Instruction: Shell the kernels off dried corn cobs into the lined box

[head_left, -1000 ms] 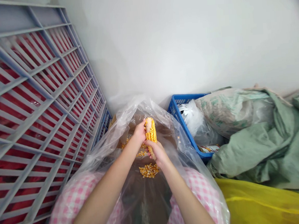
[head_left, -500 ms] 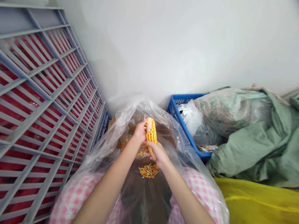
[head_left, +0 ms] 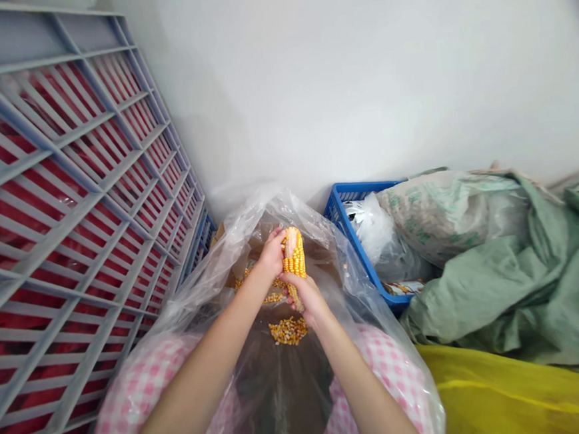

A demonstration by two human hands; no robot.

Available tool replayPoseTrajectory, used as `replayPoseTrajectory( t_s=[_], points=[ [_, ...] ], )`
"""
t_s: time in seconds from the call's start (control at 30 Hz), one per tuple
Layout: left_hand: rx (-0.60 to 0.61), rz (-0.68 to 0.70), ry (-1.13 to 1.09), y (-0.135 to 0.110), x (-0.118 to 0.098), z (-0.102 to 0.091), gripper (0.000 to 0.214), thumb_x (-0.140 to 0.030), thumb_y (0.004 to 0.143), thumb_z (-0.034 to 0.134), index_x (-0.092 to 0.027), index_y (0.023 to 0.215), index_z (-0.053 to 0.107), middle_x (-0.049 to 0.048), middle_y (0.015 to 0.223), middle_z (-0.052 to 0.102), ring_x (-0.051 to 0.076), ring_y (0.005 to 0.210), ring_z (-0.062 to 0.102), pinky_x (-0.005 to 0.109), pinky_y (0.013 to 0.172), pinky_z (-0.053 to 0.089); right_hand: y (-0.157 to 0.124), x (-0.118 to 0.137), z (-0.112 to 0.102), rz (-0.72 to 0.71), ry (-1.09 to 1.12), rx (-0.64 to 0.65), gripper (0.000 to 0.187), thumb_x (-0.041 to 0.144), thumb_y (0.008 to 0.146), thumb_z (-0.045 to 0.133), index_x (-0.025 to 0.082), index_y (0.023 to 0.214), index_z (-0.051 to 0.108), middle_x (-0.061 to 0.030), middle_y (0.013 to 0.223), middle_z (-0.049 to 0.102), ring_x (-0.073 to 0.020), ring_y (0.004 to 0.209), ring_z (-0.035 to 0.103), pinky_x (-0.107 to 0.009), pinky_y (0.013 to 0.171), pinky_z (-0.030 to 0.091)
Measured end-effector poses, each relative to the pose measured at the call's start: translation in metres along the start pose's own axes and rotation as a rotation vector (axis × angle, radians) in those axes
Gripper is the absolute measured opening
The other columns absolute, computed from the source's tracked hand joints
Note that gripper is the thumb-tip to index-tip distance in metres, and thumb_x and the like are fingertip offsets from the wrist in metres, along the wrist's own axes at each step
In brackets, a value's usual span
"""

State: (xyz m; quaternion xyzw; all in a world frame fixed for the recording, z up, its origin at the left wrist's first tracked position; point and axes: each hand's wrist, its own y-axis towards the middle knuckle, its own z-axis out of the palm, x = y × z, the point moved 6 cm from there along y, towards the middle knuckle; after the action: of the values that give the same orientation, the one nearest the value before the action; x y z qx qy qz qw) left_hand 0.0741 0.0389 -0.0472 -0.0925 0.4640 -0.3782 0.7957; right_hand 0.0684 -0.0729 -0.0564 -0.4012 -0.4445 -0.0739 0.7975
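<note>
An ear of corn (head_left: pixel 295 260) stands nearly upright between my hands, yellow with a pale stripe of bare cob near its top. My right hand (head_left: pixel 306 296) is wrapped around its lower part. At its upper left side, the fingers of my left hand (head_left: pixel 273 250) press against the kernels. Below lies a small heap of loose kernels (head_left: pixel 288 331) in a clear plastic bag (head_left: pixel 372 311), which is spread over my lap. More kernels lie farther back, partly hidden behind my left wrist.
A tall grey plastic crate (head_left: pixel 98 192) with red contents rises at the left. To the right stands a blue basket (head_left: pixel 355 238) with plastic bags, beside a green cloth (head_left: pixel 505 287) and yellow material (head_left: pixel 518 393). A white wall (head_left: pixel 358 71) is behind.
Both hands and the ear of corn have shifted very slightly to the right in view. My left hand stays at its upper side; the grip looks the same.
</note>
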Motion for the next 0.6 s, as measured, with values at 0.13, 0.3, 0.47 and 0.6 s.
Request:
replayPoseTrajectory(
  t_s=[0.13,0.3,0.47,0.6],
  points=[
    [0.000,0.009,0.013,-0.0027,-0.0001,0.0012,0.015,-0.012,0.076,0.050,-0.022,0.087,0.046,-0.0031,0.064,0.056,0.011,0.053,0.054,0.024,0.057,0.044,0.0001,-0.0007,-0.0010,0.006,0.006,-0.001,0.026,0.026,0.062,0.063,0.015,0.083,0.052,0.0059,0.045,0.050,-0.0054,0.031,0.039,-0.015,0.029,0.023],
    [0.017,-0.005,0.046,-0.0022,0.0043,0.0030,0.024,-0.011,0.074,0.051,-0.023,0.094,0.047,-0.0033,0.064,0.057,0.011,0.052,0.054,0.024,0.057,0.044,0.0018,-0.0005,-0.0008,0.022,0.013,0.008,0.023,0.028,0.063,0.060,0.015,0.080,0.052,0.0059,0.044,0.049,-0.0049,0.031,0.038,-0.015,0.029,0.024],
    [0.026,-0.091,0.061,-0.0009,0.0036,0.0022,0.017,-0.031,0.081,0.045,-0.017,0.085,0.054,0.0003,0.055,0.054,0.015,0.048,0.053,0.028,0.055,0.045,0.0029,0.0056,0.0019,-0.026,-0.012,0.001,0.024,0.024,0.061,0.060,0.015,0.081,0.051,0.0063,0.044,0.049,-0.0047,0.031,0.038,-0.014,0.029,0.023],
    [-0.037,-0.219,0.006,0.0012,0.0061,-0.0059,0.032,-0.044,0.083,0.042,-0.016,0.084,0.056,0.0024,0.054,0.053,0.019,0.053,0.057,0.032,0.059,0.047,0.0032,0.0073,0.0065,-0.024,-0.027,0.020,0.023,0.023,0.060,0.060,0.015,0.080,0.052,0.0060,0.043,0.048,-0.0051,0.031,0.038,-0.015,0.028,0.023]
  ],
)
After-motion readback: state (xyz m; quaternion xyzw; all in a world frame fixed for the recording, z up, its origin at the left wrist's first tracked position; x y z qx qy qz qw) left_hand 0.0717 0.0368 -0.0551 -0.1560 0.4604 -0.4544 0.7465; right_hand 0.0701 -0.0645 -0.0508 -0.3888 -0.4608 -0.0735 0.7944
